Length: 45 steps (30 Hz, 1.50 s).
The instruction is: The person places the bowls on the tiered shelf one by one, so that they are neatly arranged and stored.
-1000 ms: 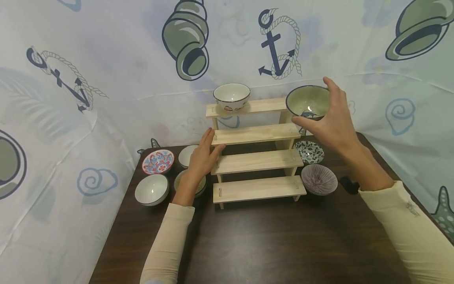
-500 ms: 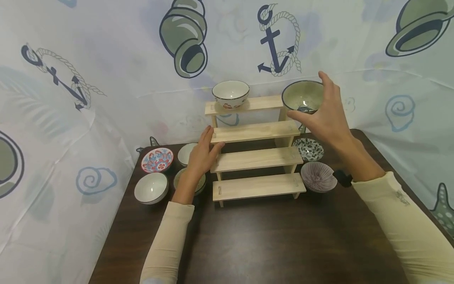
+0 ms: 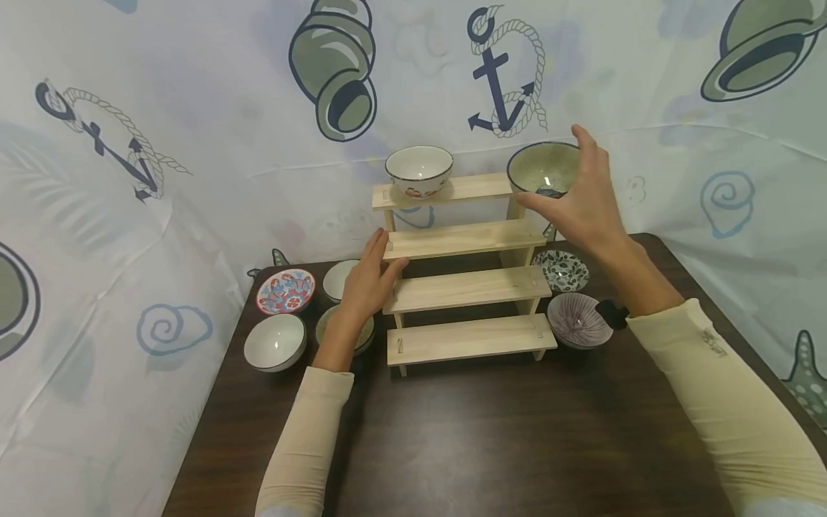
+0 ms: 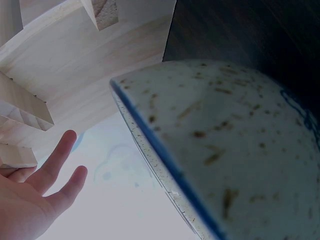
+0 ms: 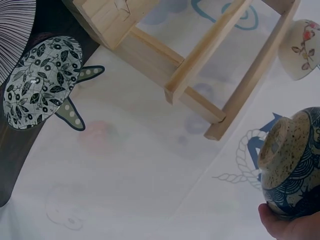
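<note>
My right hand (image 3: 586, 205) grips a bowl (image 3: 543, 166) with a greenish inside and dark rim, thumb at the near side and fingers at the far right. The bowl is at the right end of the top shelf of a wooden stepped rack (image 3: 468, 291). In the right wrist view its blue-patterned outside and unglazed foot show, the bowl (image 5: 295, 155) apart from the shelf. My left hand (image 3: 370, 283) touches the rack's left side with fingers extended; in the left wrist view, two fingers of the left hand (image 4: 30, 200) stretch free. A white bowl (image 3: 420, 171) stands on the top shelf's left.
Left of the rack are a red-and-blue dish (image 3: 286, 291), a white bowl (image 3: 274, 343), another white bowl (image 3: 339, 280) and a speckled bowl (image 3: 365, 336) partly behind my forearm. On the right are a leaf-patterned bowl (image 3: 562, 270) and a purple striped bowl (image 3: 579, 321). A printed cloth hangs behind.
My right hand has moved left with the greenish bowl, bringing it to the top shelf's right end. The left hand stays at the rack's side. The head view has shifted slightly.
</note>
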Tool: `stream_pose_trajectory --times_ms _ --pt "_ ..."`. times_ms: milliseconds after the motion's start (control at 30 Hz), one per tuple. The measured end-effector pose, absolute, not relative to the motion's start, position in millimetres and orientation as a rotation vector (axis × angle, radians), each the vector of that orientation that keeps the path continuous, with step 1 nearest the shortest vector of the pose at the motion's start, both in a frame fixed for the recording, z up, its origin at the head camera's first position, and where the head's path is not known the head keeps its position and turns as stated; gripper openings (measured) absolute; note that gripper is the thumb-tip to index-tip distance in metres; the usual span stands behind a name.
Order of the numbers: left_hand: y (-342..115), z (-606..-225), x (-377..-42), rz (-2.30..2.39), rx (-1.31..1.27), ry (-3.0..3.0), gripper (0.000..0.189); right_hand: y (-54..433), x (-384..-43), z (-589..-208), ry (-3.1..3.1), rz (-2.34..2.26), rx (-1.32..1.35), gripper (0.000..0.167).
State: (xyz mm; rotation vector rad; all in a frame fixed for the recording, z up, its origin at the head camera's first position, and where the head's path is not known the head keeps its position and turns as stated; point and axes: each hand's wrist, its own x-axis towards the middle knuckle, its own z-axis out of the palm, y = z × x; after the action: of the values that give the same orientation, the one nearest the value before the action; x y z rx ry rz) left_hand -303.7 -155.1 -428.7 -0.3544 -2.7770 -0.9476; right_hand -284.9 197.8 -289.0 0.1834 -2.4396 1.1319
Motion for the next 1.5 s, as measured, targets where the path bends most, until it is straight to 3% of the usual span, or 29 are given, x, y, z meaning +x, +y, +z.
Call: stream_pose_trajectory --times_ms 1500 --pt "-153.7 -429.8 -303.0 -0.988 -0.388 -2.760 0.076 179.7 -329.1 -294.0 -2.459 1.147 0.127 0.117"
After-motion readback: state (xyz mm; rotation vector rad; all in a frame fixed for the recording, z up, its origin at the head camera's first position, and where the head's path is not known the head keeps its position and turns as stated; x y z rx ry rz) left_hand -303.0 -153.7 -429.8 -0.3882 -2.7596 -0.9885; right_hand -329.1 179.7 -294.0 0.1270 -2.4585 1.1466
